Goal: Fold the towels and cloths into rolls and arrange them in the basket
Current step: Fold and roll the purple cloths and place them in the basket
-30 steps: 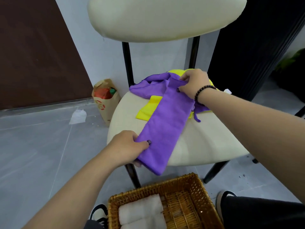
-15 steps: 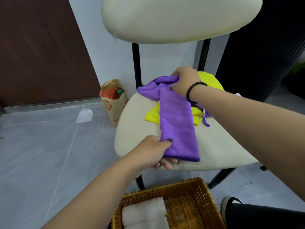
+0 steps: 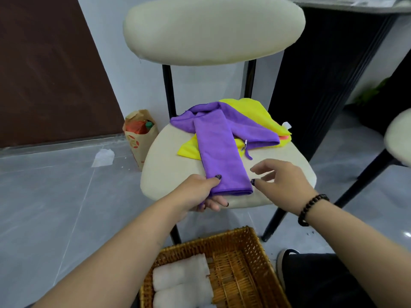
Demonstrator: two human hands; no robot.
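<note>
Left hand pinches purple cloth, its fingers partly hidden underneath

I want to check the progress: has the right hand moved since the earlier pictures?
Yes. The right hand left the far end of the purple towel near the chair back and came toward the seat's front edge, beside the towel's near end, open.

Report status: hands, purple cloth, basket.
Left hand pinches purple cloth near end; right hand open beside it. Basket holds two white rolls.
</note>
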